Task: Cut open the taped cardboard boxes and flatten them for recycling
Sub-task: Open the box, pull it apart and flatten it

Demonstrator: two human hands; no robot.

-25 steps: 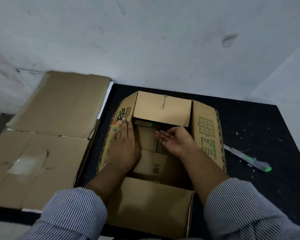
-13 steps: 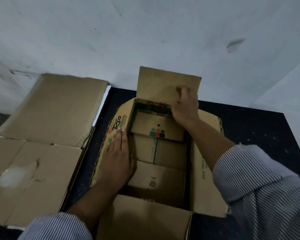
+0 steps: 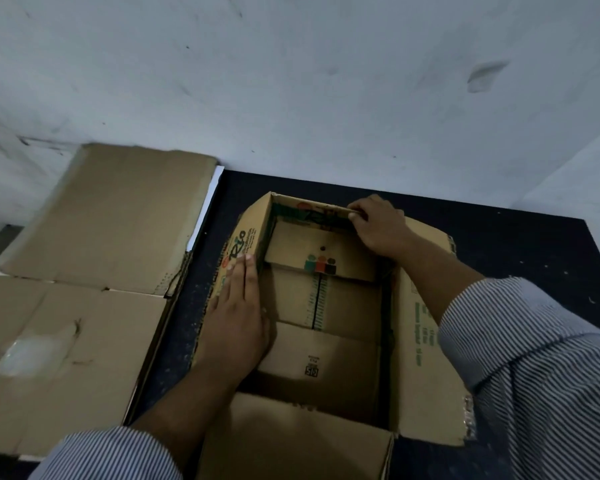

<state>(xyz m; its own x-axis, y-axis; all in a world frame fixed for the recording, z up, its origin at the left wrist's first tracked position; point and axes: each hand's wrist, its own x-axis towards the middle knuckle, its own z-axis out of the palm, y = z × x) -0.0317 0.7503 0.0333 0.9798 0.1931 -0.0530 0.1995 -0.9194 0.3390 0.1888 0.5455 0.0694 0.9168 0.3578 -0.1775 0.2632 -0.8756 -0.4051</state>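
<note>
2 hands are placed on 1 opened box (image 3: pixel 426 375), set mid-table between them.
Left flap is pressed by the left hand (image 3: pixel 238 327), fingers straight and flat, likely to steady the box. Far rim (image 3: pixel 312 205) is gripped by the right hand (image 3: pixel 378 226), fingers curled over it, probably so the far flap can be forced outward. Opening is faced up, with the long axis near-to-far. Flattened cardboard (image 3: pixel 101 237) is laid left of the dark table (image 3: pixel 534 254).

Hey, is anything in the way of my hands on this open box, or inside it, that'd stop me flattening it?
Nothing visible. The left hand lies flat on the left flap of the box and the right hand grips its far edge. Inside, only the bottom flaps show. The flattened cardboard lies to the left, apart.
</note>
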